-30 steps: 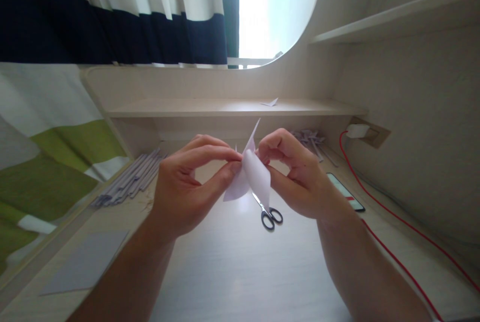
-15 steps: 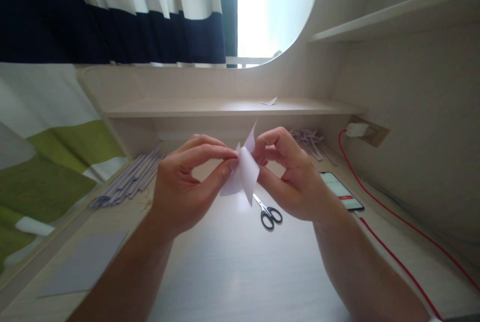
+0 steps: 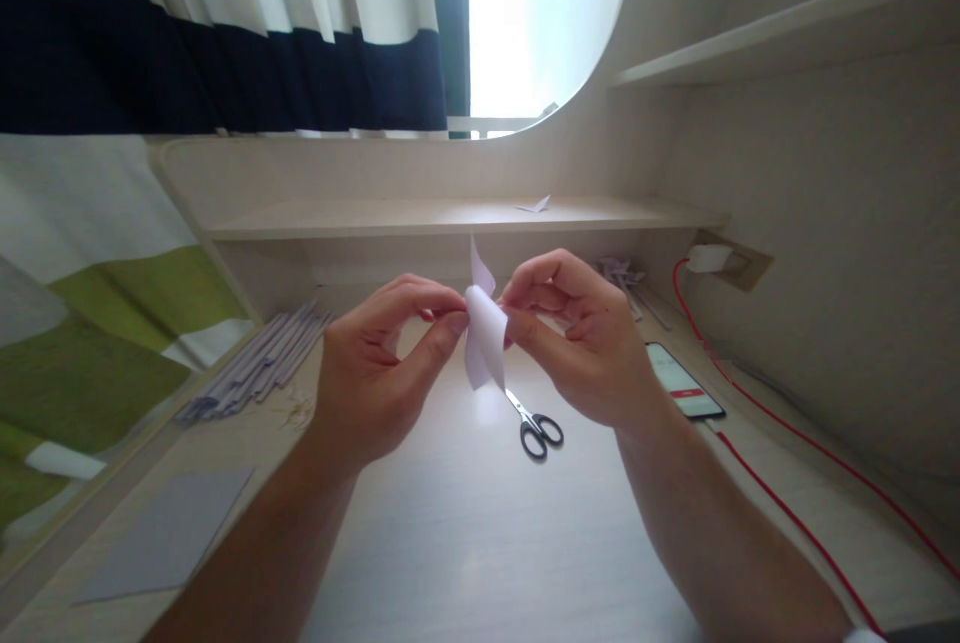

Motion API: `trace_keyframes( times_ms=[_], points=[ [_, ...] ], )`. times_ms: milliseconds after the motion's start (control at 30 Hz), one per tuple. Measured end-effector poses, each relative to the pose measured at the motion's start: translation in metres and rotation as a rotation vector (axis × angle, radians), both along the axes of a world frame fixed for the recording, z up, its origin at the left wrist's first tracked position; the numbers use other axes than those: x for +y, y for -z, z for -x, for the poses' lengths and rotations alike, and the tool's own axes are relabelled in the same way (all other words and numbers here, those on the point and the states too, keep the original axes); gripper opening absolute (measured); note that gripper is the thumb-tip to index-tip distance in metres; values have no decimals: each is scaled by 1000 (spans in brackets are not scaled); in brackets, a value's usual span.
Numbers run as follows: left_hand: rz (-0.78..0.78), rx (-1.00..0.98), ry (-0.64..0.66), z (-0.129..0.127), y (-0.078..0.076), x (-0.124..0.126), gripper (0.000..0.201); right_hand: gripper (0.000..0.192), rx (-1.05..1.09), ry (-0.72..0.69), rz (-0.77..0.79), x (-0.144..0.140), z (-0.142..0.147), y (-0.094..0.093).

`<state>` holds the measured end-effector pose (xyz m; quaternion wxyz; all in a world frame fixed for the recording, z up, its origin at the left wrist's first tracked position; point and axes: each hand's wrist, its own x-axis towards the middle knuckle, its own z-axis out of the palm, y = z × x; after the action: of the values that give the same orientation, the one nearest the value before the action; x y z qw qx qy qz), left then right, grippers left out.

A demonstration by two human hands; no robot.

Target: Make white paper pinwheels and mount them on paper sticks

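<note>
While both hands pinch the small white paper piece [image 3: 484,343] in the air above the counter [image 3: 480,543], the fold in hand looks best done slowly and close to the fingertips. The left hand [image 3: 375,373] has thumb and forefinger closed on the paper's left edge, its other fingers curled loosely beneath. The right hand [image 3: 581,343] grips the right edge the same way, thumb under and forefinger over, so the paper curls between the two with one pointed corner standing up.

To judge from that curl, the sheet is light and will buckle if squeezed mid-span; keeping the grips near the crease line and matching the edges before pressing should give a clean fold. Drawing the fingers along the crease would set it better than one hard pinch.

Scissors [image 3: 536,426] lie on the counter just below the paper. A phone [image 3: 682,383] with a red cable [image 3: 787,503] lies to the right, a bundle of paper strips [image 3: 259,368] to the left, and a grey sheet [image 3: 169,533] nearer the left edge.
</note>
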<state>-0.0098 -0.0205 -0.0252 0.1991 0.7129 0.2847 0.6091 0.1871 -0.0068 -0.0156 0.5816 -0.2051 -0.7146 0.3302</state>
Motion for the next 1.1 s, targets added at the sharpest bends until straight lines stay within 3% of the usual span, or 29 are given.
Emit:
trace_keyframes(
  times_ms=[367, 733, 1100],
  points=[
    [-41, -42, -25, -3, 5, 9, 8, 17, -175, 53, 88, 0, -6, -4],
    [-1, 104, -75, 1, 4, 8, 2, 15, -322, 161, -54, -4, -8, -6],
    [-114, 160, -104, -2, 7, 10, 10, 19, -398, 235, -142, -6, -3, -5]
  ],
)
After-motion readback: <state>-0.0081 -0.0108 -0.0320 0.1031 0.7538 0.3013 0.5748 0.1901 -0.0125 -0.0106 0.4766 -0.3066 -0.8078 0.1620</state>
